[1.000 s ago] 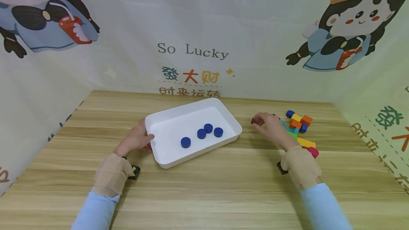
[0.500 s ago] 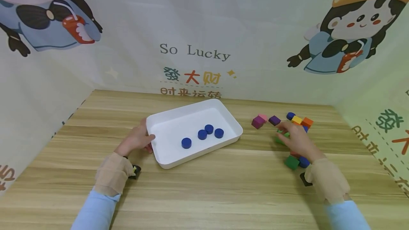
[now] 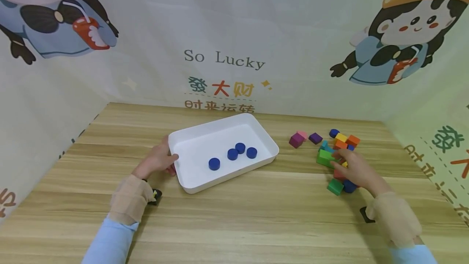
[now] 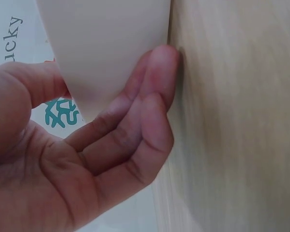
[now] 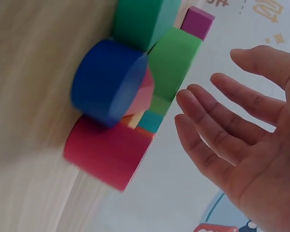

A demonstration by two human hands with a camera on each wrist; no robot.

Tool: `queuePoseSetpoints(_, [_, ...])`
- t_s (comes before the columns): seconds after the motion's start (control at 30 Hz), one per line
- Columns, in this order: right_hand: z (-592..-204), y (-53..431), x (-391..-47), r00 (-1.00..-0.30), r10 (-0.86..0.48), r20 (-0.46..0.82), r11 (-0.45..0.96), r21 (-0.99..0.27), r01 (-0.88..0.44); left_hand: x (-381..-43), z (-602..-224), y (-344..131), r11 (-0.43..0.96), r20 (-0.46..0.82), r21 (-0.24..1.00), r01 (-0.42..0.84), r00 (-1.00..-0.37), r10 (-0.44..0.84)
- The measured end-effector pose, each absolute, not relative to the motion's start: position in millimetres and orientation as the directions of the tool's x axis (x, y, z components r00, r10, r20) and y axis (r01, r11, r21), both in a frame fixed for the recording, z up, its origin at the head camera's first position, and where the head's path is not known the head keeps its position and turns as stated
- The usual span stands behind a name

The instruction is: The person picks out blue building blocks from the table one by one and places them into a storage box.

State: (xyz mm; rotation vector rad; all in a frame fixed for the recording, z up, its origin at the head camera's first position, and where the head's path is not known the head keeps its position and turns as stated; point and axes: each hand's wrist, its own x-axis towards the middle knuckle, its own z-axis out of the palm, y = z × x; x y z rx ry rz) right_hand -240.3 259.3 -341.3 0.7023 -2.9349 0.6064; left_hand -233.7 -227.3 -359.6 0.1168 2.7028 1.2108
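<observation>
Evidently the left hand [image 3: 155, 160] pinches the white tray [image 3: 205, 146] at its nine o'clock edge, thumb over the rim and fingers against the outer wall, probably to keep it steady. Four blue discs [image 3: 232, 154] lie flat inside, penned by the low walls. Toward the tray's three o'clock, the right hand [image 3: 357, 170], fingers loosely spread, grips nothing among the coloured blocks [image 3: 341, 138]; whether it touches the light green block [image 3: 325, 158], at its ten o'clock, I cannot quite tell.

The tray [image 3: 198, 148] is white, the discs [image 3: 214, 164] blue.
</observation>
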Motion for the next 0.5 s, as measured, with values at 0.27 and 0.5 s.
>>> queuePoseSetpoints(0.27, [-344,271,-232,-0.898,-0.422,0.126,0.845,-0.304,-0.440,-235,-360,-229,0.667,-0.135,0.745,-0.001,-0.980,0.149])
queuePoseSetpoints(0.5, [-347,278,-228,-0.899,-0.420,0.127,0.850,-0.292,-0.439,-235,-360,-229,0.644,-0.137,0.765,0.001,-0.977,0.165])
